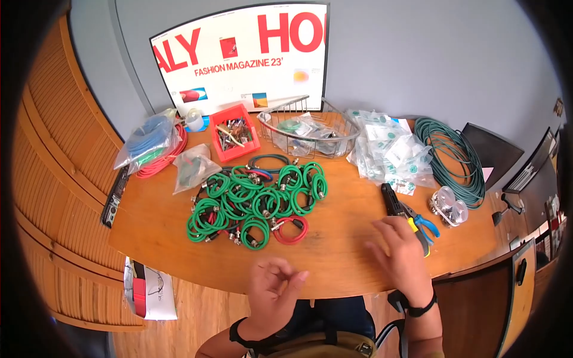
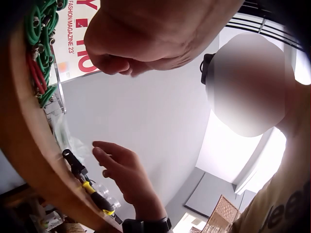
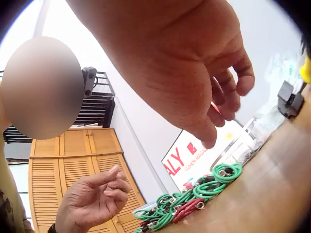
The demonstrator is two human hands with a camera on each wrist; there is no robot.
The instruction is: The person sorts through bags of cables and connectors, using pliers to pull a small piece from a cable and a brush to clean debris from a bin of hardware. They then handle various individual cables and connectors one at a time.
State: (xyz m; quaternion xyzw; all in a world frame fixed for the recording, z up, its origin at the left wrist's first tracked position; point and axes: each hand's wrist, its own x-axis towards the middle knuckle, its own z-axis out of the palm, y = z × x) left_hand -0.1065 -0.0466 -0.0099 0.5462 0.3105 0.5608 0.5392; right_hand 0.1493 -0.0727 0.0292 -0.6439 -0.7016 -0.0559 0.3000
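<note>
My left hand (image 1: 273, 289) hovers at the desk's front edge, fingers loosely curled with nothing in them. In front of it lies a pile of coiled green cables (image 1: 242, 194) with metal connectors, and a red coiled cable (image 1: 292, 241) sits at the pile's front right. My right hand (image 1: 401, 253) is over the right part of the desk, fingers relaxed and nothing held. Beside and partly beneath its fingers in the head view lies a black-and-yellow hand tool (image 1: 391, 200). Pliers with blue handles (image 1: 427, 225) lie against that tool.
Along the back stand a red bin (image 1: 255, 143) of small parts, a wire basket (image 1: 349, 138) and a monitor (image 1: 239, 83). Bagged cables (image 1: 149, 138) are at left. Plastic bags (image 1: 391, 152), a dark green cable coil (image 1: 477, 179) and clear cups (image 1: 449, 206) occupy the right.
</note>
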